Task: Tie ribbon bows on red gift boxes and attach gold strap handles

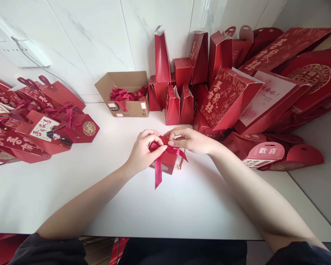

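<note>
A white bench stands against marble-patterned wall tiles. Near its middle, in front of the person, sits a small red gift box with a magenta satin ribbon across its top. The left hand pinches the ribbon between thumb and fingers; the right hand has a similarly narrow grip on it from the other side. One ribbon tail hangs down the near face, another points right, and a twisted gold cord lies beside the box.

The box looks like folded card: probably light, fairly stiff, and easily dented if squeezed. Its edges seem the safest hold. The satin is likely soft and slippery, best taken in a fingertip pinch. A pale ornamental print marks the near face, too small to read.

Beyond the hands, an open cardboard carton contains more magenta ribbon. To the right, a large red box bears 吾家有囍 in gold, and a pink flap reads 歡喜. Far left, among ribboned boxes, a white card carries black brush characters, and a hexagonal end shows a gold medallion. No brand is legible.
</note>
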`<act>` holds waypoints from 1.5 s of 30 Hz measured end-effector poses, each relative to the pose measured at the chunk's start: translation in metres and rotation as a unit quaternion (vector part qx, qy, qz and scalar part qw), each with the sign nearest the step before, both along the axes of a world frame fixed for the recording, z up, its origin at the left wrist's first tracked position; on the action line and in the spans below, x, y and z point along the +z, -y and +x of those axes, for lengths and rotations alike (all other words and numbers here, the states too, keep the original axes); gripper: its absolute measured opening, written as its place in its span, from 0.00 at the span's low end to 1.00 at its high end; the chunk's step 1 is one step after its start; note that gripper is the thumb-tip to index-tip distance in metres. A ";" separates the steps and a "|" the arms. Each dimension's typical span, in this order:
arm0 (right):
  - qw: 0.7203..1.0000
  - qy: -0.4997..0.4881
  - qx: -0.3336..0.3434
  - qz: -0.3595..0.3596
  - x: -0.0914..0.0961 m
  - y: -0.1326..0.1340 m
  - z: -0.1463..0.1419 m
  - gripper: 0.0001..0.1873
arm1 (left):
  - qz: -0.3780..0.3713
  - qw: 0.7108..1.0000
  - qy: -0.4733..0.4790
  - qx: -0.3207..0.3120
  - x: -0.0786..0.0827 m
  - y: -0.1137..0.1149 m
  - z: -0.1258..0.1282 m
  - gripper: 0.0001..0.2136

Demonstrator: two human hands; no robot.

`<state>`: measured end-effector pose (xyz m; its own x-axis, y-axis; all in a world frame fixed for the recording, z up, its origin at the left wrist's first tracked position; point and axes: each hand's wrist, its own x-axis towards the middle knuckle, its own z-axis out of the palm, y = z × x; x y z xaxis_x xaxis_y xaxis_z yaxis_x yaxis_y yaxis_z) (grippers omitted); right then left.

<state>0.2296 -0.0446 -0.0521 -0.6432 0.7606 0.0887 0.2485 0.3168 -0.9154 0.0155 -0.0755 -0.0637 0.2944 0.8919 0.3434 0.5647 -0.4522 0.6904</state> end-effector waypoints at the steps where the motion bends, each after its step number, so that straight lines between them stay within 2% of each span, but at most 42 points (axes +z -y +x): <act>1: 1.000 -0.009 0.004 -0.016 -0.001 -0.001 0.001 0.13 | -0.006 1.000 0.003 -0.001 -0.001 0.000 -0.001 0.04; 7: 0.991 -0.062 0.033 -0.110 -0.012 -0.010 0.002 0.15 | -0.012 1.000 0.008 -0.011 -0.003 0.000 -0.002 0.04; 12: 0.968 -0.144 0.056 -0.196 -0.022 -0.015 0.002 0.14 | -0.009 1.000 0.006 -0.016 -0.004 -0.001 -0.002 0.03; 15: 0.957 -0.176 0.065 -0.222 -0.025 -0.017 0.002 0.14 | -0.007 1.000 0.004 -0.018 -0.004 0.000 -0.001 0.03; 21: 0.976 -0.128 0.064 -0.164 -0.015 -0.013 0.006 0.15 | -0.018 0.999 -0.010 -0.047 0.002 -0.001 -0.004 0.06; 26: 0.986 -0.099 0.067 -0.117 -0.006 -0.010 0.008 0.15 | -0.023 0.996 -0.042 -0.080 0.012 -0.008 -0.012 0.14; 30: 0.991 -0.089 0.076 -0.069 -0.004 -0.008 0.008 0.15 | -0.057 0.991 -0.076 -0.092 0.017 -0.012 -0.016 0.16; 37: 0.996 -0.056 0.066 -0.033 -0.004 -0.008 0.006 0.16 | -0.080 0.989 -0.083 -0.092 0.017 -0.013 -0.018 0.18; 45: 0.995 -0.046 0.074 -0.039 -0.005 -0.008 0.004 0.19 | -0.088 0.989 -0.096 -0.062 0.017 -0.010 -0.018 0.20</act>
